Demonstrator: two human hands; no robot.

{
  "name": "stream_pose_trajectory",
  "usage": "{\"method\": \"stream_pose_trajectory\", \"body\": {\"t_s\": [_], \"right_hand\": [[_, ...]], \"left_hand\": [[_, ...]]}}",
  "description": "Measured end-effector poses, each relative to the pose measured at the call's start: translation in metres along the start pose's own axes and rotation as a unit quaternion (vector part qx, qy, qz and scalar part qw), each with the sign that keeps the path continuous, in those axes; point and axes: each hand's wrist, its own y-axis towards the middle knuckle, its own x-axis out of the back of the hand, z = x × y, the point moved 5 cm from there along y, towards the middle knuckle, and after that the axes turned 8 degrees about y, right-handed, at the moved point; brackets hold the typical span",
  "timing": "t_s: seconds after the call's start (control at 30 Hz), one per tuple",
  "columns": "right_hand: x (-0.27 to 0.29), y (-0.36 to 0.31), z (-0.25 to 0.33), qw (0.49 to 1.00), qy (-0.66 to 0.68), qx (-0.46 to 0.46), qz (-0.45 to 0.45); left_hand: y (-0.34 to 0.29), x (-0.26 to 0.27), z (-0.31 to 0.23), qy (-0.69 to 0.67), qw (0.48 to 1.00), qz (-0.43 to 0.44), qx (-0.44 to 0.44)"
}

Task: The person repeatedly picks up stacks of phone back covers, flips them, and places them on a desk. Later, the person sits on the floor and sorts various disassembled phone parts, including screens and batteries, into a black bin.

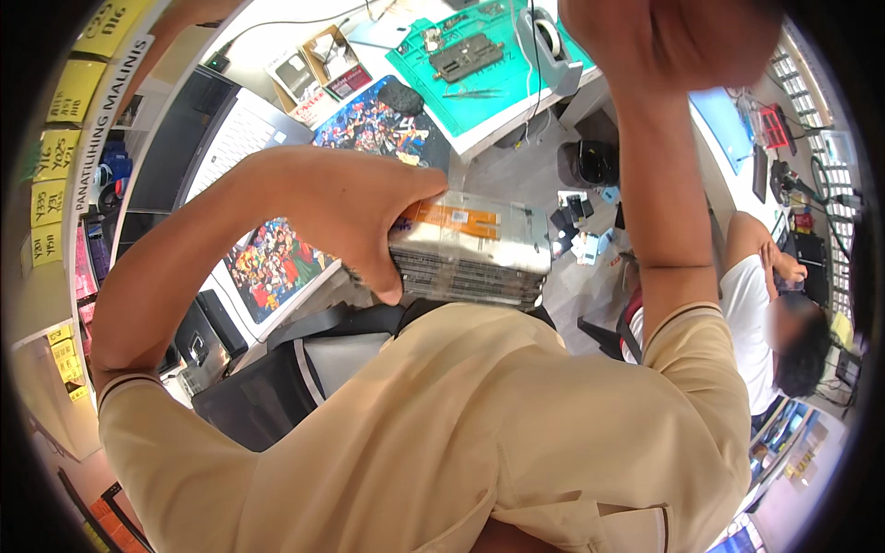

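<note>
My left hand point(369, 207) grips the left end of a thick stack of flat phone screen panels point(470, 276), held in front of my body. Its thumb and fingers press on the top and near side of the stack. An orange flex cable point(461, 219) lies across the shiny silver top panel, under clear wrapping. My right hand point(678, 41) is raised at the upper right, close to the camera and away from the stack. It is dark and partly cut off, so its fingers cannot be made out.
A laptop point(244, 138) and colourful picture mats point(272, 276) lie on the left desk. Ahead, a green work mat point(498, 106) carries a dark phone part point(467, 57), tweezers and a tape dispenser point(550, 51). A black chair point(249, 392) stands near me. At right sits another person point(751, 304).
</note>
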Motion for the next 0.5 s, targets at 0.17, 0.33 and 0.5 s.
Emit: {"method": "stream_pose_trajectory", "body": {"t_s": [0.17, 0.33, 0.5], "right_hand": [[-0.019, 0.054, 0.082, 0.997, 0.065, 0.022, 0.019], [-0.055, 0.062, 0.136, 0.985, 0.163, 0.017, 0.046], [-0.059, 0.033, 0.190, 0.929, 0.312, -0.166, 0.108]], "left_hand": [[-0.022, 0.029, 0.011, 0.079, 0.987, -0.139, -0.029], [-0.029, 0.069, 0.034, 0.095, 0.961, -0.258, 0.033], [-0.060, 0.105, 0.045, 0.159, 0.902, -0.396, 0.072]]}}
